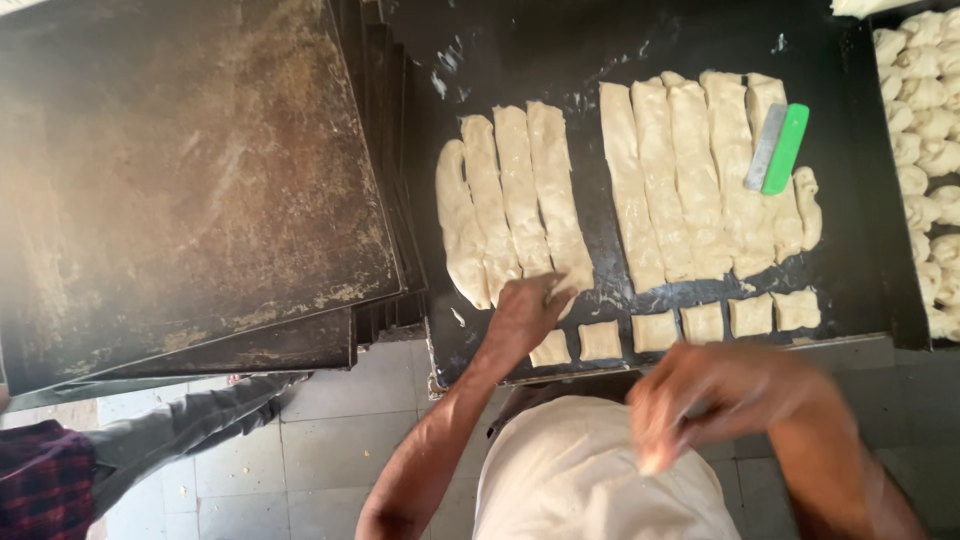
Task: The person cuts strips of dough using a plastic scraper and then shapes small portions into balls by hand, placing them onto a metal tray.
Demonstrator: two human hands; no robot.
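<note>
Surface: You look straight down on a dark, flour-smeared table [860,260] that fills the middle and right of the view.
Floor: Pale grey tiles [300,450] show below the table's near edge, by your apron [590,480].
Near edge: The table's near edge runs just beyond your body; a row of small cut dough squares [700,322] lies along it.
Dough: Four long dough strips [510,200] lie left of centre, and a second group of longer strips [690,170] lies to their right, with a bare gap between the two groups.
Left hand: Your left hand [525,315] rests, fingers bent down, on the near end of the left group of strips; you cannot tell whether it grips anything.
Right hand: Your right hand [700,395] is blurred, loosely curled near your chest, off the table; whether it holds dough cannot be told.
Scraper: A green-handled scraper [778,148] lies on the far right strips.
Left side: A stack of dark baking trays [190,170] crowds the table's left edge.
Right side: A tray of shaped dough pieces [925,150] sits at the far right.
Another person: A grey sleeve [180,425] reaches in at lower left.
</note>
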